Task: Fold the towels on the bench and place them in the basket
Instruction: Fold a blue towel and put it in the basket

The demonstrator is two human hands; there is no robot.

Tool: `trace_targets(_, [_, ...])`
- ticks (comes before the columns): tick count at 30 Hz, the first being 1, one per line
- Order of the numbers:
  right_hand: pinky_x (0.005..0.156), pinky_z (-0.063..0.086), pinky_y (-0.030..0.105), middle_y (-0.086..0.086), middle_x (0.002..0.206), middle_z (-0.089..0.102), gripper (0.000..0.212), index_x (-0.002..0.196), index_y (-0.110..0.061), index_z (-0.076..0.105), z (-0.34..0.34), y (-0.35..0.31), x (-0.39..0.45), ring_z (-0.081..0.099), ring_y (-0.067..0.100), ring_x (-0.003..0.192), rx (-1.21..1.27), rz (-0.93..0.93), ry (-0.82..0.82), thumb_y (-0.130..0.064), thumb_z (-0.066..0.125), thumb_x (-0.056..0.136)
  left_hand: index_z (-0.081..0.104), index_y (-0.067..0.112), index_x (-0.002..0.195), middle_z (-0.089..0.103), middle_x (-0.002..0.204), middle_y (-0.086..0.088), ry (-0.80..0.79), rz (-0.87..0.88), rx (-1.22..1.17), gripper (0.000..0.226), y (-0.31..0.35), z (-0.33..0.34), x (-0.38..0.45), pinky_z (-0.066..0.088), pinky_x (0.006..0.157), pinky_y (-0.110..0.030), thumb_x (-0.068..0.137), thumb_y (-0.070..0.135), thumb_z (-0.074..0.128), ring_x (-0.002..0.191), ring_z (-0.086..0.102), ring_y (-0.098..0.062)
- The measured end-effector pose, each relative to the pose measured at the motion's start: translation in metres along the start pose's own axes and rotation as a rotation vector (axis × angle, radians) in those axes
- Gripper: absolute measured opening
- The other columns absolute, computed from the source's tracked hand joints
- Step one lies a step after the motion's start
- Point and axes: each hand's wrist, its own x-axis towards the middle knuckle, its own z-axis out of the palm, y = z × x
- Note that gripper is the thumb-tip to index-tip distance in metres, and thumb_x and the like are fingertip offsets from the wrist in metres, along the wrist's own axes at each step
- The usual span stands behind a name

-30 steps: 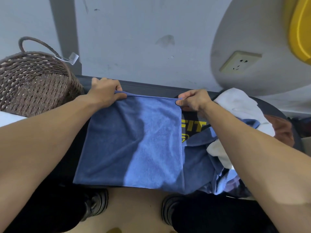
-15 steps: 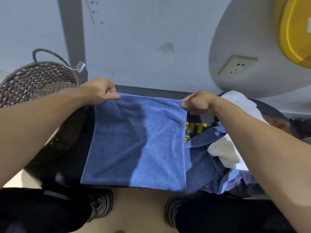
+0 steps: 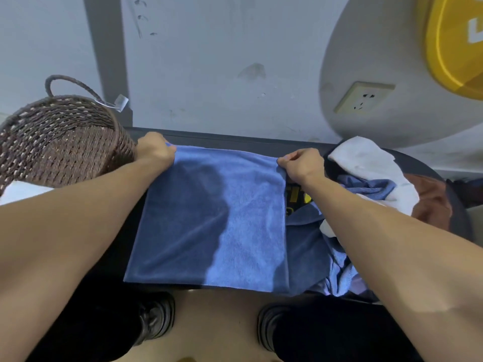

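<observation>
A blue towel (image 3: 214, 218) lies spread flat across the black bench (image 3: 235, 139), its near edge hanging over the bench's front. My left hand (image 3: 154, 150) grips its far left corner. The far right corner is pinched by my right hand (image 3: 300, 163). A brown woven basket (image 3: 60, 142) with a loop handle stands at the left end of the bench, right beside my left hand. A heap of other towels, white (image 3: 366, 160), blue (image 3: 371, 186) and brown (image 3: 431, 202), lies to the right of the spread towel.
A grey wall rises right behind the bench, with a socket (image 3: 363, 97) at the upper right and a yellow object (image 3: 457, 43) above it. My two dark shoes (image 3: 156, 320) stand on the tan floor below the bench's front edge.
The towel's far edge has been drawn wider and flatter between my hands. My left hand has shifted left, closer to the basket. The view has turned left, showing more of the basket.
</observation>
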Motion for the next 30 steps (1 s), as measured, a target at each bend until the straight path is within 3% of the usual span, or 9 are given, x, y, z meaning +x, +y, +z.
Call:
trace_targets(3, [0.054,0.049,0.021,-0.006,0.070,0.069,0.014,0.077,-0.012,0.075,-0.001,0.001,0.001,0.062,0.007,0.062,-0.034,-0.030,0.003,-0.024,0.081,0.075,0.055,0.006,0.117,0.053,0.122,-0.022,0.213,0.226,0.294,0.029,0.016,0.008,-0.015,0.038,0.095,-0.045,0.088,0.008,0.055,0.115,0.049,-0.038])
trace_targets(5, [0.065,0.058,0.030,-0.002,0.075,0.072,0.017,0.079,-0.010,0.076,-0.002,0.001,0.004,0.063,0.012,0.064,-0.032,-0.015,-0.010,-0.024,0.083,0.075,0.059,0.006,0.111,0.054,0.114,-0.018,0.267,0.518,0.229,0.029,0.035,0.018,-0.030,0.036,0.090,-0.046,0.083,0.004,0.053,0.108,0.049,-0.035])
trace_targets(7, [0.074,0.060,0.036,0.001,0.078,0.073,0.017,0.078,-0.011,0.076,-0.002,0.001,0.008,0.064,0.016,0.068,-0.032,0.010,-0.014,-0.026,0.083,0.075,0.064,0.006,0.108,0.059,0.110,-0.014,0.128,0.751,0.081,0.025,0.056,0.033,-0.048,0.038,0.092,-0.043,0.085,0.005,0.055,0.106,0.052,-0.033])
trace_targets(10, [0.074,0.061,0.040,-0.001,0.073,0.071,0.016,0.068,-0.017,0.073,0.000,-0.001,0.009,0.064,0.017,0.065,-0.046,0.019,-0.007,-0.028,0.081,0.076,0.065,0.007,0.113,0.059,0.109,-0.012,-0.111,0.944,0.063,0.024,0.073,0.055,-0.066,0.041,0.092,-0.044,0.093,0.018,0.058,0.100,0.051,-0.031])
trace_targets(14, [0.074,0.061,0.040,-0.002,0.072,0.071,0.019,0.062,-0.020,0.068,0.000,-0.002,0.009,0.068,0.021,0.066,-0.066,0.028,-0.026,-0.027,0.078,0.077,0.064,0.012,0.110,0.058,0.103,-0.006,-0.234,0.986,0.122,0.027,0.068,0.073,-0.088,0.042,0.088,-0.042,0.093,0.032,0.060,0.094,0.049,-0.025])
trace_targets(21, [0.077,0.061,0.038,0.005,0.074,0.075,0.014,0.069,-0.016,0.072,-0.004,-0.007,0.007,0.073,0.024,0.069,-0.038,0.060,-0.077,-0.025,0.078,0.077,0.054,0.020,0.118,0.051,0.103,0.000,-0.329,1.042,0.309,0.029,0.036,0.064,-0.123,0.044,0.080,-0.039,0.091,0.032,0.056,0.090,0.050,-0.024])
trace_targets(24, [0.080,0.060,0.036,0.005,0.077,0.075,0.013,0.071,-0.018,0.072,-0.005,-0.009,0.006,0.073,0.022,0.072,-0.065,0.046,-0.074,-0.028,0.077,0.077,0.051,0.018,0.117,0.049,0.104,0.000,-0.280,1.071,0.343,0.033,0.038,0.060,-0.132,0.045,0.079,-0.039,0.089,0.034,0.056,0.089,0.051,-0.023])
trace_targets(28, [0.083,0.058,0.037,0.007,0.084,0.075,0.022,0.084,-0.009,0.071,-0.009,-0.003,0.002,0.072,0.025,0.077,0.002,0.027,-0.070,-0.031,0.075,0.082,0.054,0.016,0.121,0.051,0.121,-0.002,-0.219,1.079,0.319,0.040,0.041,0.064,-0.133,0.040,0.092,-0.039,0.090,0.040,0.058,0.108,0.047,-0.025])
trace_targets(30, [0.080,0.054,0.030,0.006,0.090,0.073,0.024,0.087,-0.009,0.068,-0.012,0.001,-0.008,0.067,0.022,0.081,0.002,-0.031,0.000,-0.032,0.072,0.085,0.058,0.012,0.120,0.055,0.123,-0.004,-0.147,1.034,0.241,0.034,0.047,0.064,-0.122,0.038,0.094,-0.041,0.093,0.032,0.056,0.114,0.048,-0.028])
